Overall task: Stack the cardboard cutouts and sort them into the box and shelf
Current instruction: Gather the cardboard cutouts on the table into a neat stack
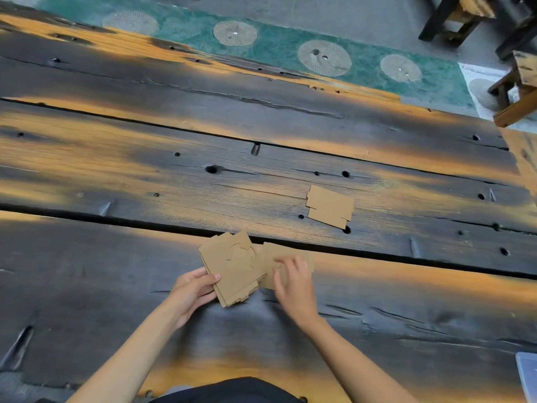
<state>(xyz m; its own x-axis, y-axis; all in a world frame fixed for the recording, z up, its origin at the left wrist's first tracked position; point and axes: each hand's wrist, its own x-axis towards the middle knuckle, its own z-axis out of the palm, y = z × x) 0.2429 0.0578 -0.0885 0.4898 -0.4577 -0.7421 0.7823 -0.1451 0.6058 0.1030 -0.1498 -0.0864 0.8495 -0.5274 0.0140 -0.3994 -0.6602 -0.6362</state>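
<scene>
My left hand (194, 289) grips a stack of brown cardboard cutouts (232, 266) by its near left edge, tilted up off the dark wooden table (116, 175). Just right of the stack, a single flat cutout (271, 257) lies on the table, and my right hand (292, 282) rests on it with fingers spread over its top. Farther back and to the right, another cutout (329, 206) lies alone on the planks. No box or shelf shows in this view.
The table is made of charred planks with gaps and holes. A pale plastic container corner (527, 373) shows at the lower right edge. Wooden stools (517, 88) stand on the floor beyond the table's far right, beside a green mat (276, 48).
</scene>
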